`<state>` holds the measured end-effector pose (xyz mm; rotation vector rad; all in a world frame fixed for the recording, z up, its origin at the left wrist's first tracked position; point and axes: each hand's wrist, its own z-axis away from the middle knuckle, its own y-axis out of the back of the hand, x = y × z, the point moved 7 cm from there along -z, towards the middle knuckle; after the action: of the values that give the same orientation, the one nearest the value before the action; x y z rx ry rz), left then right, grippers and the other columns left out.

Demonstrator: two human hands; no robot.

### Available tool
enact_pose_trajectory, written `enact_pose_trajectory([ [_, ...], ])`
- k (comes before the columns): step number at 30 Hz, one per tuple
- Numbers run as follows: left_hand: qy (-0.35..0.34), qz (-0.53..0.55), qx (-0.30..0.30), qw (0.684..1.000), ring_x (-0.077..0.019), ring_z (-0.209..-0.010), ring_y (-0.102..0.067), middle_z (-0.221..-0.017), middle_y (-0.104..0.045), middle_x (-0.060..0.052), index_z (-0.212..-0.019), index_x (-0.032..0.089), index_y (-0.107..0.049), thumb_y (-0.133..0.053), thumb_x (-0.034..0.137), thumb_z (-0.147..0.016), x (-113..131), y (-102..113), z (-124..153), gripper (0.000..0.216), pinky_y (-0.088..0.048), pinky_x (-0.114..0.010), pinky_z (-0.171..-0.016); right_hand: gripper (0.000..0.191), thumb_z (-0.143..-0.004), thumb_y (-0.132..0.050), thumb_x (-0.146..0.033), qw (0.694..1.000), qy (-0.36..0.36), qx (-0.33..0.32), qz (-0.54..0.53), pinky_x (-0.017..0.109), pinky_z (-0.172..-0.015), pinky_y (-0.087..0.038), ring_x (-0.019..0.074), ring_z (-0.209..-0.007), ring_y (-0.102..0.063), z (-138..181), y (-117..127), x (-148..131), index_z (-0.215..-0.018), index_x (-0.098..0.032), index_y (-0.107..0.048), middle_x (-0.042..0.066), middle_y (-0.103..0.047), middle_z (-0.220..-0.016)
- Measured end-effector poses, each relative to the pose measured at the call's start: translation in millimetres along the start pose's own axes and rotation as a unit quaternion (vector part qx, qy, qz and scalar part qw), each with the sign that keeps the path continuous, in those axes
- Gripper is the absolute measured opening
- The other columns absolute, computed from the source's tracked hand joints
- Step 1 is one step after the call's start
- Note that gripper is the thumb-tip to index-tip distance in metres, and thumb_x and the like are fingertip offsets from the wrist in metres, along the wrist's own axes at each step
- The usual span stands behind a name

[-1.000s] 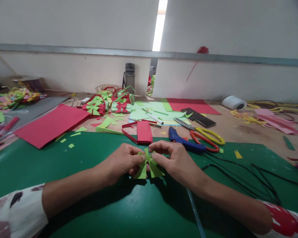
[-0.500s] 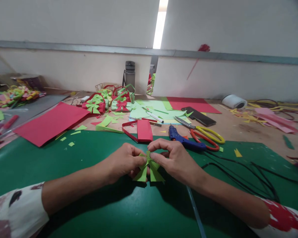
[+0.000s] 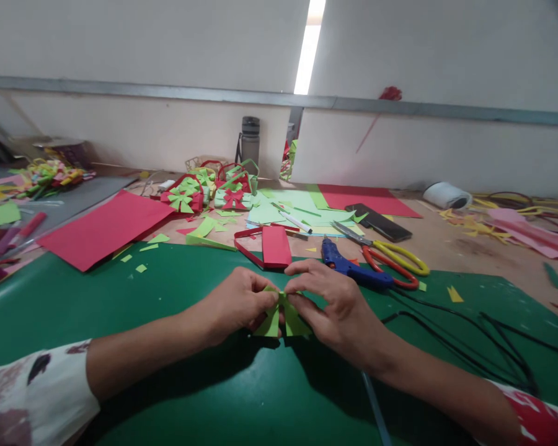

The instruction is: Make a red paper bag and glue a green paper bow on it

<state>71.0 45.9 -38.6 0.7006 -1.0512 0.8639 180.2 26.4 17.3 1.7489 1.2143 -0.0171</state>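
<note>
Between my hands, over the green mat (image 3: pixel 177 396), is a light green paper bow (image 3: pixel 270 322) with two flared tails pointing toward me. My left hand (image 3: pixel 235 306) is closed, pinching the bow's left side between thumb and fingers. From the right, my right hand (image 3: pixel 332 303) pinches its upper right part, and its fingers cover some of the paper. Just beyond my fingertips lies a small red paper bag (image 3: pixel 276 246) with a strip handle to its left. A blue glue gun (image 3: pixel 353 269) rests right of the bag, near scissors (image 3: pixel 390 257) with yellow and orange handles.
Finished small paper bags with bows (image 3: pixel 183 199) stand at the back, by a grey bottle (image 3: pixel 250 142). A red sheet (image 3: pixel 109 229) lies left. A phone (image 3: pixel 379 222) and marker (image 3: pixel 296 222) lie behind the scissors. The glue gun's black cable (image 3: pixel 451 331) crosses the mat's right side.
Both hands still pinch the bow. Its upper middle strip, upright before, now looks folded down or hidden by my right fingers. The view has shifted slightly, moving the scene right.
</note>
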Motion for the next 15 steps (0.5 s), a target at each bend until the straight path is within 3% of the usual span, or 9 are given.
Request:
enact_pose_trajectory([
  [6,-0.017,-0.018,0.002,1.000,-0.0089,-0.043,-0.048,-0.048,-0.058,0.000,-0.071,0.010,-0.066,-0.051,0.025,-0.072,1,1,0,0.022,-0.032,-0.018,-0.043,0.019,-0.084,-0.049,-0.008,0.990,0.087,0.011,0.113,0.038,-0.080,-0.051,0.0236,-0.099,-0.057,6,-1,-9,-0.083,-0.015,-0.066,0.015,-0.059,-0.105],
  [15,-0.029,0.010,0.001,1.000,-0.0085,-0.044,-0.050,-0.049,-0.057,0.001,-0.063,0.013,-0.062,-0.051,0.022,-0.071,5,2,1,0.016,-0.031,-0.018,-0.043,0.020,-0.081,-0.050,-0.004,0.973,0.143,0.029,0.177,0.041,-0.082,-0.050,0.0256,-0.099,-0.055,9,-2,-17,-0.083,-0.012,-0.068,0.017,-0.059,-0.104],
])
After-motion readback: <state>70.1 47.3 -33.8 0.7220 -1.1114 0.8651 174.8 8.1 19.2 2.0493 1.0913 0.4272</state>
